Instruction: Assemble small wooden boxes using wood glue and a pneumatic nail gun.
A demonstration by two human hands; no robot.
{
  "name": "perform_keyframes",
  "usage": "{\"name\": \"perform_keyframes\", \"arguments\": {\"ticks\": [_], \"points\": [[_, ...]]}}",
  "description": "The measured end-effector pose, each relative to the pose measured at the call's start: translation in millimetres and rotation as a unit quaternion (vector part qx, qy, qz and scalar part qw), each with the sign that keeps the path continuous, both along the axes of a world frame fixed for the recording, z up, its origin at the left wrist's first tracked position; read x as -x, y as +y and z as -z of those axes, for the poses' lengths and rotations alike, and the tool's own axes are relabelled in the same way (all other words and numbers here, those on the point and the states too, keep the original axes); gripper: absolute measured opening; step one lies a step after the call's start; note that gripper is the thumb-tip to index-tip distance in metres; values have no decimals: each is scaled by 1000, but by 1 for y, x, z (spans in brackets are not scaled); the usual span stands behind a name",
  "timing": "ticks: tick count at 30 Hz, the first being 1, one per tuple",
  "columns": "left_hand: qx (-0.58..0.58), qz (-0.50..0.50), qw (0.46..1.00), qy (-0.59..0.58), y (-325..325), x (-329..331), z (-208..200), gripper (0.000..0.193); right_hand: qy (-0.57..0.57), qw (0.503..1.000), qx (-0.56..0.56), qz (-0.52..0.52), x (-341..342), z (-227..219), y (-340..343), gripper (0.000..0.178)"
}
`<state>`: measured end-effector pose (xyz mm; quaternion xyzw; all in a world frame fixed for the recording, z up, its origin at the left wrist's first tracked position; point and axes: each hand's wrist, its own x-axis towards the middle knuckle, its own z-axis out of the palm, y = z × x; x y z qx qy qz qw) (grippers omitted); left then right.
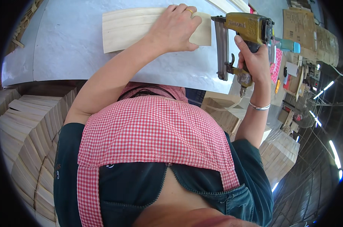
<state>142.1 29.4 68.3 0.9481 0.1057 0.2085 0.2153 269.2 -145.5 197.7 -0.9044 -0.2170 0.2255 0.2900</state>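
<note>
So we're looking straight down at a pale, shiny workbench [73, 45], and our left hand [175, 28] is spread across a thin, light wooden panel [131, 28] near its right end, fingers bent toward the far edge and thumb stuck out by the near edge. Looks like it's resting on top rather than wrapped around anything, though we can't tell how hard it presses. The panel lies flat on the bench, toward the far side. Our right hand [254, 62] is closed around the dark handle of a yellowish nail gun [245, 23], thumb up along the grip. The gun's nose sits just beside the panel's right end, and we can't tell if the two touch. Its long metal magazine [222, 49] runs back toward us, past the bench's near edge or close to it. We've got a silver bangle [259, 107] on the right wrist, a ring [189, 10] on the left hand, and a red-and-white checked apron [156, 132]. Big stacks of wood pieces [24, 126] sit off to the left, and a cardboard box [300, 32] is at the upper right.
</note>
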Motion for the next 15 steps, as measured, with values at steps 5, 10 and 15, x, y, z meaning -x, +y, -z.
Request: {"name": "perform_keyframes", "arguments": {"ticks": [5, 10, 15], "points": [[-28, -9, 1000, -12, 1, -3, 15, 46, 12, 1000, -3, -9, -9, 0, 9, 36], [-52, -9, 998, -45, 2, -5, 19, 48, 14, 1000, 15, -13, -13, 0, 12, 36], [-43, -6, 998, -43, 2, -3, 17, 45, 9, 999, 32, -21, -19, -2, 15, 36]]}}
